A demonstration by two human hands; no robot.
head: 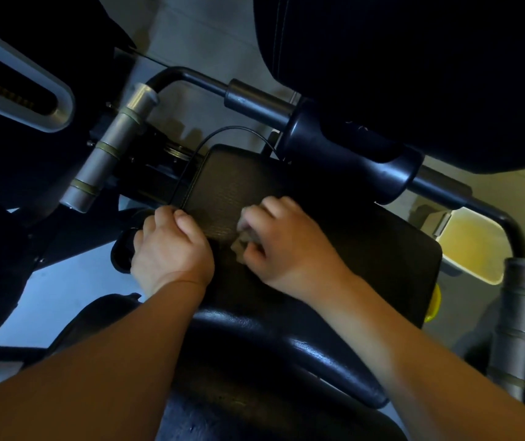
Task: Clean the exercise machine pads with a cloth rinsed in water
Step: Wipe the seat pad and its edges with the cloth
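Now the right hand point(286, 246) has its grip closed round a small pale crumpled cloth point(244, 241), which is blurry and lies on the flat black bumpy machine pad point(382, 249). The left hand point(172, 249) curls its grip over the pad's left edge. A black round roller pad point(350, 154) sits just beyond.

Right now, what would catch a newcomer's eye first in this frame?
Two bare hands meet at centre on a flat black pad: the right hand bunches a pale cloth, blurred, while the left hand grips the pad's left edge. A silver handle angles across upper left; a pale yellow container far right.
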